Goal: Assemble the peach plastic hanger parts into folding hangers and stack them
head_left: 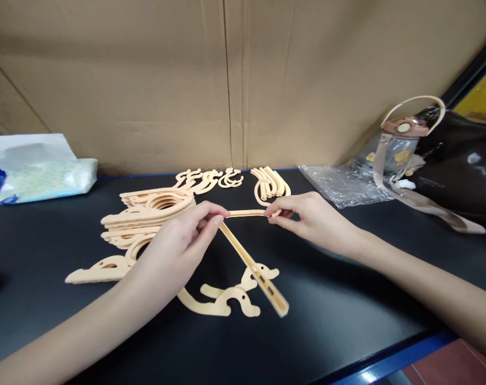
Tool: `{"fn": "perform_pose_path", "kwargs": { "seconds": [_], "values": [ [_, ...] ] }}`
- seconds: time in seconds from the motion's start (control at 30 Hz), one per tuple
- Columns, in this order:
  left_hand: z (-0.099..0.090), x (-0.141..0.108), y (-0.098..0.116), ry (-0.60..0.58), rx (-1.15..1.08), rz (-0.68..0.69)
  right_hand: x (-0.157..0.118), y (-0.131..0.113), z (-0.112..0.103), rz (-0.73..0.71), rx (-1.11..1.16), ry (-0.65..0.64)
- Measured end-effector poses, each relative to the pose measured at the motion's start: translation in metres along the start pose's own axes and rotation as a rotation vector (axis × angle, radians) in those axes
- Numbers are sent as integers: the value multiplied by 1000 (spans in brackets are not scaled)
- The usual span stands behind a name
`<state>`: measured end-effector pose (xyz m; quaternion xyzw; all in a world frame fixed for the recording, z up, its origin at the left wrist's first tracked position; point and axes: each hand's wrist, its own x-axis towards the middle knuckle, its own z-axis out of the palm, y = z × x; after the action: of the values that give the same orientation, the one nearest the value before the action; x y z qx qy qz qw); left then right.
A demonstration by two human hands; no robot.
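Between my two hands is a beige plastic piece with a thin bar (246, 213) and a long slotted arm (254, 267) that slants down to the right. My left hand (198, 230) pinches it where bar and arm meet. The fingers of my right hand (299, 214) are closed on the bar's right end. Below lie several loose curved hook pieces (232, 302) on the black table (326, 331). A stack of beige hanger-like parts (142, 216) sits left of my left hand, partly hidden by it.
Small hook pieces (202, 181) and a bundle of curved bars (270, 183) lie at the back. A tissue pack (46, 176) stands at left. Clear plastic wrap (342, 184), a strapped bottle (403, 147) and a black bag (459, 171) are at right. Cardboard (146, 96) rises behind.
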<state>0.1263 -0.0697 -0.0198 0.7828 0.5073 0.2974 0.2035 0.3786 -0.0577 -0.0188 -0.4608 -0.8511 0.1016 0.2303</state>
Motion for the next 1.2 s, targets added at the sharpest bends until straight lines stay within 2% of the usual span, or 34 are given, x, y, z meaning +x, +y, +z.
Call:
{"fn": "perform_pose_path", "kwargs": {
  "seconds": [0.17,0.27,0.37,0.43,0.57,0.8,0.97,1.07,1.2],
  "values": [
    [3,-6,7,-59,-392,-127,-1,-6,9,-53,15,16],
    [3,-11,9,-105,-594,-249,0,-7,13,-64,30,7],
    [2,-15,12,-176,-712,-411,0,-7,15,-36,95,17],
    [0,-17,14,-207,-741,-469,1,-6,16,1,168,3],
    [-1,-19,21,-225,-709,-405,1,-5,16,43,273,-43],
    [5,-29,29,-367,-499,-336,-1,-9,14,85,307,-35],
    [15,-37,22,-368,-322,-248,-3,-11,14,21,330,2],
    [19,-38,18,-408,-236,-181,-3,-13,14,-29,350,-3],
    [17,-37,17,-374,-262,-149,-3,-17,15,-47,428,-52]
  ]
}}
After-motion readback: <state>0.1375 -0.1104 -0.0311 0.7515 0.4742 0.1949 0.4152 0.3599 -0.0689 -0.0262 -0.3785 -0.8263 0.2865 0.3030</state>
